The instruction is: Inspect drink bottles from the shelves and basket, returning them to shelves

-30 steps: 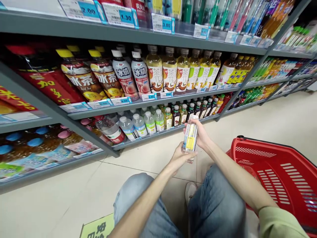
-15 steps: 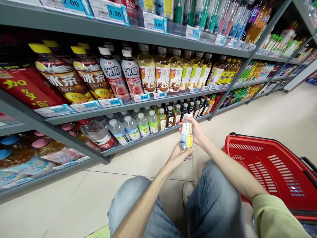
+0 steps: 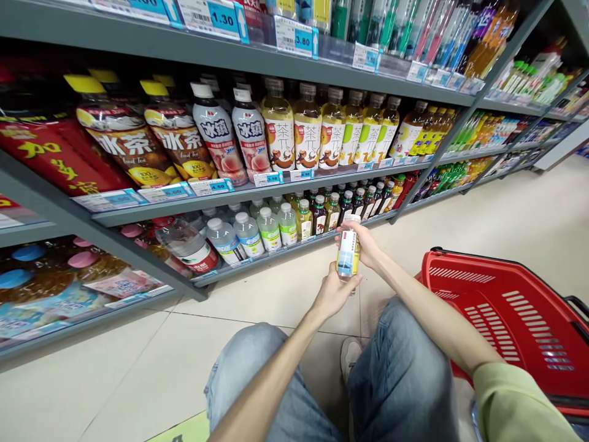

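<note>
- Both hands are closed on one small bottle (image 3: 348, 256), held upright in front of the knees and above the floor (image 3: 257, 294).
- Left hand (image 3: 332, 293): fingers and thumb are cupped round the bottle's base, supporting it from below.
- Right hand (image 3: 367, 244): wrapped round the upper part from behind, with the fingertips near the white cap.
- Bottle: clear, with a blue, white and yellow label turned towards the camera. It is clear of every shelf and not in the basket.
- Surroundings: the bottom shelf (image 3: 276, 253) stands just beyond the bottle and carries a row of small bottles (image 3: 269, 227) with white caps. A red basket (image 3: 460, 263) sits on the floor to the person's right, near the right forearm. No goods are visible in the part of it that shows.
- Step in hand, as judged: the bottle is off the shelf and is being held for a look at its label.
- Requirement for any move onward, as judged: one hand must release so the other can carry the bottle alone. The shelf needs a forward reach into the row, the basket a swing to the right over its rim.
</note>
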A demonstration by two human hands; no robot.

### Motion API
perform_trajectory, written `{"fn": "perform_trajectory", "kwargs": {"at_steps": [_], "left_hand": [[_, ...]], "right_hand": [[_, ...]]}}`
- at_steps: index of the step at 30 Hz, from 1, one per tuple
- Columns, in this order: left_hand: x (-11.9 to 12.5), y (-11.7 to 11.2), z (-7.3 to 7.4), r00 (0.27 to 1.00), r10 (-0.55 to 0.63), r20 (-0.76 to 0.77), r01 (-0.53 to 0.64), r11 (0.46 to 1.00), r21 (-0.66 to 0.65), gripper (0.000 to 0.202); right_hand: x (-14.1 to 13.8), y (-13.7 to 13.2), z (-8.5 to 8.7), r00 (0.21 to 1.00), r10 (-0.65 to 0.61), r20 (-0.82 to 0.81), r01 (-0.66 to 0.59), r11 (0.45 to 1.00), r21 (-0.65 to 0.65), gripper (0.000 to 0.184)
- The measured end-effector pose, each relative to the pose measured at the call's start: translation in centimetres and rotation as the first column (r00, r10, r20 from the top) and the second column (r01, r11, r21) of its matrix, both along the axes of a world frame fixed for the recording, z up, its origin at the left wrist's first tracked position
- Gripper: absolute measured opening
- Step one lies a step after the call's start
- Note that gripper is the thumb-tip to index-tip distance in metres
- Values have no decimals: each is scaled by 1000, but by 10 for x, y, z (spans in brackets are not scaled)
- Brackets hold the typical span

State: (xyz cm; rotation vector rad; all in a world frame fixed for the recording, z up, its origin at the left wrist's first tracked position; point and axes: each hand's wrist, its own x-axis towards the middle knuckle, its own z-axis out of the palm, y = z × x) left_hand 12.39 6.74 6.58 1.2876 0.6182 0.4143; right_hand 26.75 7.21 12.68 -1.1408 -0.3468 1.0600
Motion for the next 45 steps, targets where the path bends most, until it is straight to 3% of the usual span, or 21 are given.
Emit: {"fn": "perform_trajectory", "kwargs": {"at_steps": [2,5,9,12,14,16,17,19,22,25,34,41,43,45], "left_hand": [[1,-2,-3,999,-12,-50,17,994,106,51],[2,-4,-4,995,-20,-95,33,991,127,47],[-2,-1,5,997,-67,-38,73,982,174,48],[-11,3,16,958,-237,160,244,969,-28,58],[-14,4,21,896,-320,307,387,903,-189,59],[-14,3,24,862,-343,373,452,853,-260,57],[-13,2,24,868,-342,360,444,858,-257,56],[-9,-1,21,917,-309,251,358,916,-180,55],[-4,-3,12,982,-190,18,187,977,99,49],[-2,-6,3,987,-79,-138,119,942,314,44],[-1,-7,0,988,-24,-153,86,905,417,43],[1,-4,0,991,-69,-119,103,947,305,45],[0,-2,7,990,-132,-45,137,978,158,51],[-2,-2,15,975,-206,87,211,976,-49,59]], "right_hand": [[2,1,-3,999,-47,15,48,998,-39,18],[5,-1,-5,996,-86,18,88,992,-89,19],[6,-7,2,997,-73,2,73,997,-39,18],[3,-13,11,995,6,-102,1,997,74,18],[0,-17,17,980,68,-188,-33,983,180,20],[-2,-19,21,974,114,-198,-66,970,236,23],[-2,-19,22,978,127,-164,-90,972,219,24],[-1,-18,22,991,118,-67,-109,986,124,23],[5,-16,12,999,-3,35,5,999,-51,14],[10,-14,1,997,-70,44,75,989,-127,11],[8,-17,6,997,-57,57,62,993,-96,11],[12,-16,2,998,-53,16,54,996,-73,13],[14,-18,5,999,-31,-8,31,999,-27,14],[15,-20,10,998,13,-66,-8,997,73,18]]}}
